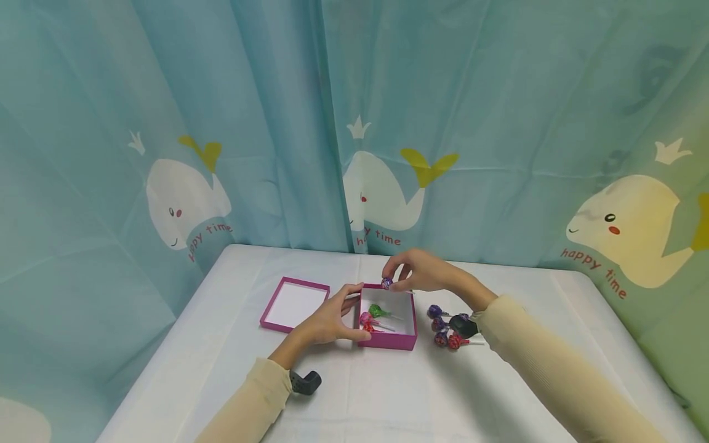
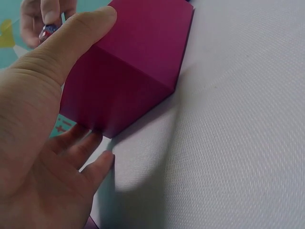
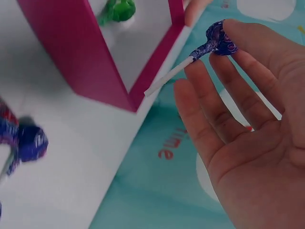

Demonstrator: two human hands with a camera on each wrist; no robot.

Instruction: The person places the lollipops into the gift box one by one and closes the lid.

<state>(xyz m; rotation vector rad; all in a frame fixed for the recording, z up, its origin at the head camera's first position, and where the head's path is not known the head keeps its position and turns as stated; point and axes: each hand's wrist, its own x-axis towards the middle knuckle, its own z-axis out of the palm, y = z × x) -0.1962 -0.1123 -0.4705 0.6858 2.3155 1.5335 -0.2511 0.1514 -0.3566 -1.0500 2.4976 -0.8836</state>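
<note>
My right hand (image 1: pixel 423 271) pinches a purple-wrapped lollipop (image 3: pixel 220 39) by its head, over the far edge of a magenta box (image 1: pixel 388 342). The lollipop's white stick points to the right in the head view. My left hand (image 1: pixel 327 320) holds the box at its left side, with the thumb (image 2: pixel 90 26) at the near corner and the other fingers along the left wall. Inside the open box lie a green lollipop (image 1: pixel 376 311), a pink lollipop (image 1: pixel 366 318) and a red one (image 1: pixel 368 328), partly hidden by the near wall.
The box's lid (image 1: pixel 293 303), white inside with a magenta rim, lies left of the box. To the right are several purple lollipops (image 1: pixel 434 311) and a red lollipop (image 1: pixel 455 341), partly covered by the right wrist's camera. A blue curtain (image 1: pixel 288 123) hangs behind the white table (image 1: pixel 376 400).
</note>
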